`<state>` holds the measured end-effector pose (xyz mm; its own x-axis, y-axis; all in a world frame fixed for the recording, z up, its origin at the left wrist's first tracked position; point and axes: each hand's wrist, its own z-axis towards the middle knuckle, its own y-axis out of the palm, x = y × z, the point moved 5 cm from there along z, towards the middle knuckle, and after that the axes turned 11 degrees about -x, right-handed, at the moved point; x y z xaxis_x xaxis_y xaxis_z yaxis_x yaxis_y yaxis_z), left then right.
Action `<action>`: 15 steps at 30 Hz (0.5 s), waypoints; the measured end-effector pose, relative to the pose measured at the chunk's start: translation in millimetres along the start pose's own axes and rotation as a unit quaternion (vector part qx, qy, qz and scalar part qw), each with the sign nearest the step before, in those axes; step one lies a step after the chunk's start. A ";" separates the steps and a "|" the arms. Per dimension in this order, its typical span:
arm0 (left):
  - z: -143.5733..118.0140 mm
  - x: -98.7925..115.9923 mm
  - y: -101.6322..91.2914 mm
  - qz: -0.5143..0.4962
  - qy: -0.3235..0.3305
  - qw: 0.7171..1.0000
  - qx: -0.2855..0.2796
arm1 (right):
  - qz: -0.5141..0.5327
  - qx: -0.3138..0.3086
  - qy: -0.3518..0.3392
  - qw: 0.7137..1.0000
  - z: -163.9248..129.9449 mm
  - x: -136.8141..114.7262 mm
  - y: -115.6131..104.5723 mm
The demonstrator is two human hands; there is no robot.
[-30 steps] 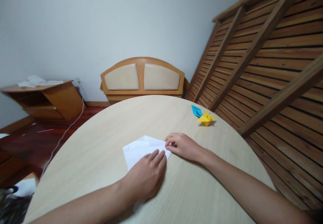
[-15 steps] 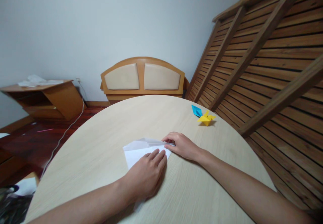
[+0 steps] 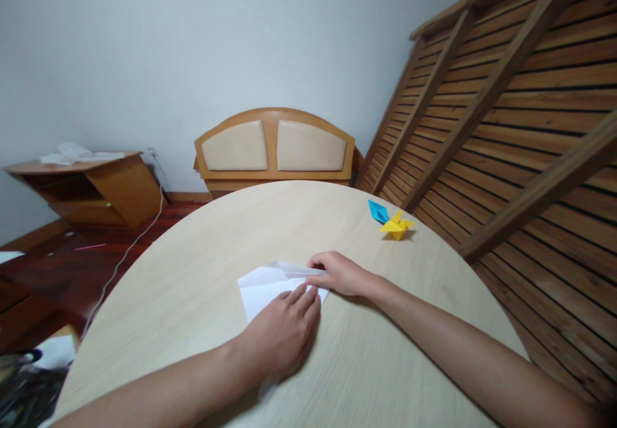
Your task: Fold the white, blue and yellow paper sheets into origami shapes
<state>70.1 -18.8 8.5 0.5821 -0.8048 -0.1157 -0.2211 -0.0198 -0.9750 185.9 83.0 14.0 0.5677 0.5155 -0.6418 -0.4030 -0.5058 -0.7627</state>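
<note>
On the table (image 3: pixel 193 274), under the left hand (image 3: pixel 282 331), laid flat, barely spread: paper (image 3: pixel 263 296), pinched at its right end by the right hand (image 3: pixel 341 274). Looks light, thin, easily creased; best held by edges.

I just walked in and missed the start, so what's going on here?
A person is handling a partly folded white paper on a round table. The left hand lies palm-down on it, while the right hand pinches its raised far edge. Towards the table's far right sit a yellow folded paper figure and a blue one, neither in hand.
</note>
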 end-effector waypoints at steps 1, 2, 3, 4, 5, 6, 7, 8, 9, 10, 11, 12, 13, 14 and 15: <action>-0.2 0.1 -0.2 0.001 0.001 1.000 0.001 | -0.009 -0.008 0.004 1.000 1.0 -1.0 -1.0; -0.4 0.3 -0.4 0.001 0.001 1.000 0.003 | -0.018 -0.014 0.005 1.000 1.6 -2.5 -2.0; -0.4 0.4 -0.3 0.002 0.002 1.000 0.003 | -0.030 -0.018 0.003 0.999 1.8 -4.4 -3.1; -0.4 0.5 -0.2 0.002 0.002 1.000 0.004 | -0.043 -0.021 -0.003 0.999 1.9 -6.8 -4.1; -0.3 0.4 -0.1 0.002 0.002 1.000 0.005 | -0.057 -0.024 -0.011 0.998 1.9 -9.3 -4.8; -0.1 0.4 0.1 0.002 0.002 1.000 0.006 | -0.072 -0.026 -0.018 0.997 2.0 -11.6 -5.2; 0.1 0.3 0.2 0.001 0.002 1.000 0.006 | -0.087 -0.029 -0.025 0.996 2.3 -13.7 -5.4; 0.3 0.1 0.3 0.001 0.001 1.000 0.006 | -0.100 -0.031 -0.031 0.994 2.8 -15.2 -5.3; 0.5 0.1 0.3 0.000 0.001 1.000 0.004 | -0.110 -0.033 -0.035 0.993 3.8 -16.2 -5.0; 0.7 0.0 0.4 -0.001 0.001 1.000 0.001 | -0.118 -0.035 -0.038 0.992 5.1 -16.7 -4.5; 0.7 0.0 0.4 -0.003 0.000 1.000 -0.001 | -0.122 -0.037 -0.041 0.991 6.5 -16.8 -4.0; 0.7 -0.2 0.3 -0.006 -0.001 1.000 -0.003 | -0.124 -0.039 -0.045 0.990 8.0 -16.7 -3.3; 0.5 -0.3 0.2 -0.009 -0.003 1.000 -0.005 | -0.126 -0.041 -0.049 0.990 9.5 -16.5 -2.6; 0.1 -0.5 0.1 -0.013 -0.006 1.000 -0.005 | -0.129 -0.042 -0.054 0.989 10.6 -16.1 -1.9; -0.4 -0.6 -0.1 -0.016 -0.008 1.000 -0.005 | -0.134 -0.041 -0.058 0.988 11.5 -15.9 -1.4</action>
<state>69.4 -18.6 8.8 0.6018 -0.7939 -0.0870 -0.2094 -0.0517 -0.9765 169.2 83.5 24.2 0.5575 0.7125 -0.4260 -0.1869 -0.3923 -0.9007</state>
